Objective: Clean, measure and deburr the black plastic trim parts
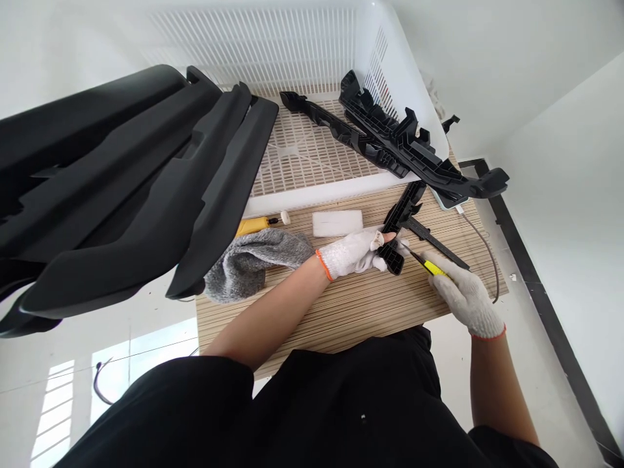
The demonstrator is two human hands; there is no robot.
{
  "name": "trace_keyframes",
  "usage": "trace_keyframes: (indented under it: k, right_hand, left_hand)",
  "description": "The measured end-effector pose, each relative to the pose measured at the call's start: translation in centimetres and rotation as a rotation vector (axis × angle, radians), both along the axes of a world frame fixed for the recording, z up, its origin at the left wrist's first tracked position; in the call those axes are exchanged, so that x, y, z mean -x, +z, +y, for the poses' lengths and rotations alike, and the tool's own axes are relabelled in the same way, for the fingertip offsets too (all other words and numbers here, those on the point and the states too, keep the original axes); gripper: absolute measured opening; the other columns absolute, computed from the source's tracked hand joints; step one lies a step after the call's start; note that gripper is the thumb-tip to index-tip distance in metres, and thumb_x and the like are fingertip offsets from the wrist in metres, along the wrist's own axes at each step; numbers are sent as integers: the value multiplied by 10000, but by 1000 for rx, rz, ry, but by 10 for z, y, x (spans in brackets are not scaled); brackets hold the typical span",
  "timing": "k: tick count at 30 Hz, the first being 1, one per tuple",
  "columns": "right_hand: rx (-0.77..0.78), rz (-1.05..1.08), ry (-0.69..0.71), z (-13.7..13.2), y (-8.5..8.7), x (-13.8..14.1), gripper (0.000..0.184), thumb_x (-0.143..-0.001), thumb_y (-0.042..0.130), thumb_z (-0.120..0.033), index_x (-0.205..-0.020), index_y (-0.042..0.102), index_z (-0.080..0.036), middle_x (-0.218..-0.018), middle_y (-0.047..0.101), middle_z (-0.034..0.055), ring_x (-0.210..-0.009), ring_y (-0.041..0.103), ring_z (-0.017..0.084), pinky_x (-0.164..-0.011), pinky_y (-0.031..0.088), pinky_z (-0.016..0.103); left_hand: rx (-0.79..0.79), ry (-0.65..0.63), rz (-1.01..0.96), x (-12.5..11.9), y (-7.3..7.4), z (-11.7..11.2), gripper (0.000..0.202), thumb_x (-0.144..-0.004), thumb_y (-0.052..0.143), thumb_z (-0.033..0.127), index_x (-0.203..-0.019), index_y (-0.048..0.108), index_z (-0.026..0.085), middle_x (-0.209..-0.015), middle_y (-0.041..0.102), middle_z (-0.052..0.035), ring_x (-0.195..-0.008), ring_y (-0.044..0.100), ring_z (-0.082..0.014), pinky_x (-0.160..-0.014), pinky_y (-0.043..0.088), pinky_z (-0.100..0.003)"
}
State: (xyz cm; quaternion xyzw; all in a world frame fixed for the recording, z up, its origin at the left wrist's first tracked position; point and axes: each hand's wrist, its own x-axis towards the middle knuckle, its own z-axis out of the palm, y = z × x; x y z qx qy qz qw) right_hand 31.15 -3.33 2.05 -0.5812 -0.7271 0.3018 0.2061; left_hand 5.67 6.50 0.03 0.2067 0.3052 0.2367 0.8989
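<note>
Trimming bench, viewed from the wearer's head. The short ribbed black part [403, 209] lies right of the frame's centre, on the striped wooden tabletop [316, 318], its long axis running steeply from upper right to lower left. The left hand [351, 253], in a white knitted glove with an orange cuff, reaches in from the left and grips the part about its middle; one bare fingertip shows through the glove. The right hand [465, 296], gloved likewise, is closed round a yellow-handled tool [433, 267]. Note the governing relation: the part lies to the upper left of the right hand and directly under the fingers of the left, which is the nearer; the tool's slender dark end points up and left towards the part, across its long axis. Whether the tip touches, I cannot tell from where I stand. A straight dark bar [435, 242] slants from beside the part to the lower right; any join between them is unclear. Left of the part lie a white block [337, 223] and a grey cloth [280, 246]; above, a white basket [312, 197] bears longer black parts [400, 146]. Labels: no brand or writing is legible, even on the yellow handle.
</note>
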Motion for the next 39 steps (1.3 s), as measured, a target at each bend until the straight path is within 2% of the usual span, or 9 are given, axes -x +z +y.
trace_keyframes:
  k: [2, 4, 7, 11, 15, 23, 31, 34, 39]
  right_hand:
    - [-136, -112, 29, 0, -4, -3, 454, -1011, 561, -370, -1443, 640, -255, -1251, 747, 98, -1053, 737, 268, -896, 606, 393]
    - [-209, -149, 69, 0, -6, -3, 444, -996, 593, -359, -1426, 648, -268, -1259, 743, 98, -1034, 742, 267, -859, 610, 383]
    - [-242, -125, 163, 0, -7, -1, 417, -993, 600, -341, -1400, 658, -267, -1191, 767, 82, -969, 757, 245, -812, 612, 355]
    - [-204, -158, 187, 2, -4, 4, 410, -1004, 582, -316, -1404, 657, -275, -1202, 773, 64, -977, 769, 233, -810, 609, 335]
    - [-185, -172, 173, 4, -2, 6, 414, -1003, 576, -326, -1403, 664, -263, -1244, 766, 73, -1022, 770, 246, -852, 614, 350]
    - [-115, -213, 121, 3, 1, 11, 425, -990, 559, -360, -1388, 685, -279, -1258, 766, 68, -1019, 769, 263, -842, 623, 369]
    - [-92, -171, 97, 3, 1, 10, 432, -976, 589, -359, -1393, 686, -305, -1296, 753, 48, -1063, 759, 267, -900, 617, 376]
    - [-73, -138, 106, 5, 1, 8, 425, -976, 593, -369, -1380, 697, -288, -1275, 762, 53, -1077, 759, 272, -905, 619, 384]
    - [-59, -134, 96, 5, 1, 8, 432, -971, 591, -376, -1377, 700, -280, -1290, 755, 60, -1069, 762, 276, -900, 625, 398]
  left_hand:
    - [12, 7, -27, 0, 1, 0, 186, -996, 599, 180, -1164, 621, 102, -1019, 765, -147, -627, 708, -125, -434, 450, -169]
    - [26, 12, -32, -1, 4, 0, 172, -1015, 550, 155, -1159, 618, 90, -1054, 765, -166, -657, 732, -140, -430, 447, -172]
    - [43, 17, 2, -1, 11, 0, 231, -1043, 475, 140, -1226, 605, 86, -1093, 766, -180, -831, 785, -194, -423, 443, -165]
    - [78, 36, 53, -3, 16, -1, 339, -1049, 431, 123, -1345, 591, 77, -1111, 772, -190, -922, 791, -212, -426, 456, -161]
    - [65, 41, 27, -4, 10, -1, 375, -1046, 439, 125, -1390, 583, 85, -1088, 780, -180, -954, 790, -218, -410, 446, -156]
    - [99, 74, -11, -4, 1, -1, 276, -1034, 504, 129, -1272, 637, 87, -1050, 782, -171, -821, 789, -201, -469, 520, -177]
    - [90, 76, 7, -3, 0, -3, 327, -1009, 511, 105, -1324, 589, 65, -1070, 775, -196, -893, 791, -222, -517, 556, -186]
    - [83, 72, 6, -3, -1, -3, 300, -1013, 470, 93, -1281, 599, 63, -1074, 771, -199, -864, 791, -226, -489, 550, -198]
    - [79, 76, 5, -3, -6, -2, 214, -985, 535, 94, -1192, 589, 87, -1055, 770, -185, -900, 791, -245, -479, 540, -196]
